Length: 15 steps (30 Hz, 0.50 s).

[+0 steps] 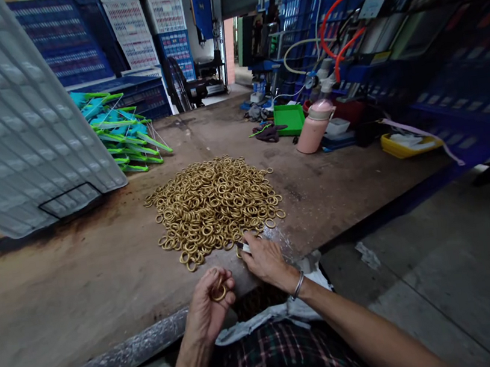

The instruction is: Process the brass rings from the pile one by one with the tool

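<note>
Brass-coloured metal rings are lying in a broad heap (215, 206) on the worn brown tabletop (82, 291), and the person's two hands are working at its near edge. The left hand (209, 304) is sitting at about seven o'clock from the heap, its fingers (227, 288) curling closed around one or two brass rings (218, 292) held upright against the palm. The right hand (265, 259) is resting at six o'clock, just beside the nearest loose rings, its fingers pinching a small white-tipped tool (245, 246) that is pointing toward eleven o'clock into the pile. So the right hand is lying nearer the heap, the loose rings touching or almost touching its fingertips. At two o'clock, well apart, a pink plastic bottle (314, 126) is standing beside a green tray (289, 119).
</note>
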Available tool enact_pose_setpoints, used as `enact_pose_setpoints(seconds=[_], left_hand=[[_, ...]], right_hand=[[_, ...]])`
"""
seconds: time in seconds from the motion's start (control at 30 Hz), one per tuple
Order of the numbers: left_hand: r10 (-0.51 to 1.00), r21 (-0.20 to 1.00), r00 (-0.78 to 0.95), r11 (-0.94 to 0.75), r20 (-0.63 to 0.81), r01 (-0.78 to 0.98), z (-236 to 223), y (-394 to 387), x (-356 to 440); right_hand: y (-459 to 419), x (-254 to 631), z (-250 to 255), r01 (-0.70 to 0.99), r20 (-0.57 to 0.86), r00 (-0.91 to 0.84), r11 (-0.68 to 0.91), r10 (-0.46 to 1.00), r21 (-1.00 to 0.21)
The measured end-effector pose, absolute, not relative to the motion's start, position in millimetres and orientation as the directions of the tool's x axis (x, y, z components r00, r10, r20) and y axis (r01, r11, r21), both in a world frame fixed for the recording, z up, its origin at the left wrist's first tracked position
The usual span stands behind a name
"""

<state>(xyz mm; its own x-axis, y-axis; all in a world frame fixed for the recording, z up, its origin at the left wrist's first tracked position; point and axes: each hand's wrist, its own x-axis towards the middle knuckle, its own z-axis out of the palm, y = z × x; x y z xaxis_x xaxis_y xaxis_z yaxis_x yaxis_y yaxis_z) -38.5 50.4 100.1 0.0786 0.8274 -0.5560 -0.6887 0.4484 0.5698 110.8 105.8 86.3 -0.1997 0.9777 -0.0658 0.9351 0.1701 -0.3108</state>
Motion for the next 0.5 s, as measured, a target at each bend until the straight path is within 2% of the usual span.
enact_pose_setpoints(seconds=[0.13, 0.23, 0.3, 0.4, 0.5], left_hand=[[0.819, 0.615, 0.038, 0.459, -0.572, -0.642, 98, 56, -32], [0.872, 0.720, 0.027, 0.421, -0.489, -0.552, 96, 58, -24], [0.899, 0.795, -0.022, 0.375, -0.437, -0.476, 93, 59, -20], [0.919, 0.883, -0.100, 0.329, -0.381, -0.335, 89, 61, -15], [0.933, 0.924, -0.135, 0.296, -0.334, -0.244, 88, 63, -13]], right_hand=[[110, 114, 85, 0.929, -0.081, -0.184, 0.147, 0.980, -0.339], [113, 116, 84, 0.881, -0.047, -0.152, 0.114, 0.987, -0.458], [115, 116, 85, 0.778, -0.012, -0.132, 0.096, 0.991, -0.621], [114, 112, 86, 0.521, -0.036, -0.123, 0.033, 0.992, -0.853], [110, 106, 86, 0.300, -0.103, -0.148, -0.054, 0.984, -0.953]])
